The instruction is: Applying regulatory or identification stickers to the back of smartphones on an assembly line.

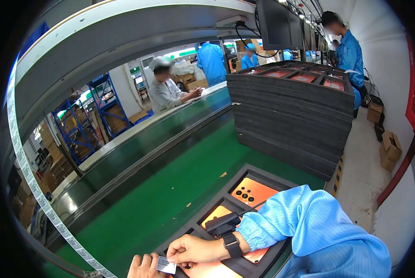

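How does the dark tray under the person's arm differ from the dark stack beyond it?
The near tray lies low on the green surface; the stack rises many layers high. A blue sleeve hides part of the near tray, while no arm crosses the stack. Both have compartments holding orange or reddish items.
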Available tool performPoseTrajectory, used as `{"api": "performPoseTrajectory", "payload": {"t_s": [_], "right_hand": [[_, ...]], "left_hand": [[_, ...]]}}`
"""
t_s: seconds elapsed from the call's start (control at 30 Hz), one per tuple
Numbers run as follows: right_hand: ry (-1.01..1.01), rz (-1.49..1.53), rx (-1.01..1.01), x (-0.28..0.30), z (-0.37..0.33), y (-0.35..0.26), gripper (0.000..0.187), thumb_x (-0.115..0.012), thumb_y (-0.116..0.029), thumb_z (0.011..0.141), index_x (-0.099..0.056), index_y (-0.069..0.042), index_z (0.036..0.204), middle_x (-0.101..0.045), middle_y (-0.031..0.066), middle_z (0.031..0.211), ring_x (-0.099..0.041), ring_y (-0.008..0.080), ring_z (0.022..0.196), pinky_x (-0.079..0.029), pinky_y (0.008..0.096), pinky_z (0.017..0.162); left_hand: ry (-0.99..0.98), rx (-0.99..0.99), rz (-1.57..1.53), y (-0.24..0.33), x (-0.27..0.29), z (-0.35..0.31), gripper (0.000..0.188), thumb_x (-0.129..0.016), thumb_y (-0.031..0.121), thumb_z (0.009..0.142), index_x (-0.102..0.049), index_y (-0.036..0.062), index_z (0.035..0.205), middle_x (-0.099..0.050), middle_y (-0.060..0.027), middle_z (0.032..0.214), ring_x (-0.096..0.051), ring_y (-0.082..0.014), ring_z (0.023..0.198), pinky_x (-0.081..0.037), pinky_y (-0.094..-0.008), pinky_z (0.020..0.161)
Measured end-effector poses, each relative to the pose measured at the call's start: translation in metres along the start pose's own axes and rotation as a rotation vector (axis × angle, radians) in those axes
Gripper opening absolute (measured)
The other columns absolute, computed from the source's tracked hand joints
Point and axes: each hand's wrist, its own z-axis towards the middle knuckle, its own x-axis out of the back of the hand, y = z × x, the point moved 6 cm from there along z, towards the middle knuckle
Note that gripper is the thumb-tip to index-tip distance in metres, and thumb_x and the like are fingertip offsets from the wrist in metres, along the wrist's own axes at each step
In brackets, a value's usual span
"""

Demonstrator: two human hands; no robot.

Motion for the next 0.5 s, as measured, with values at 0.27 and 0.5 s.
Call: {"api": "performPoseTrajectory", "payload": {"t_s": [0.27,0.5], "right_hand": [[-0.002,0.008,-0.002,0.002,0.0,0.001,0.016,-0.059,-0.019,0.09,-0.058,-0.003,0.089,-0.054,-0.0024,0.069,-0.047,0.0034,0.059,-0.039,0.019,0.051],[0.009,-0.014,0.0,0.005,0.0,-0.001,0.016,-0.058,-0.019,0.089,-0.057,-0.004,0.087,-0.053,-0.0023,0.066,-0.048,0.0044,0.056,-0.04,0.0191,0.05]], "left_hand": [[-0.017,0.001,0.086,0.002,-0.003,0.002,0.024,-0.052,0.016,0.074,-0.062,0.0047,0.093,-0.056,-0.0147,0.104,-0.049,-0.0249,0.086,-0.04,-0.0363,0.073],[-0.075,0.01,-0.067,-0.011,-0.012,0.006,0.026,-0.055,0.014,0.071,-0.06,-0.0008,0.093,-0.056,-0.0154,0.103,-0.051,-0.0262,0.086,-0.042,-0.0378,0.075]]}}
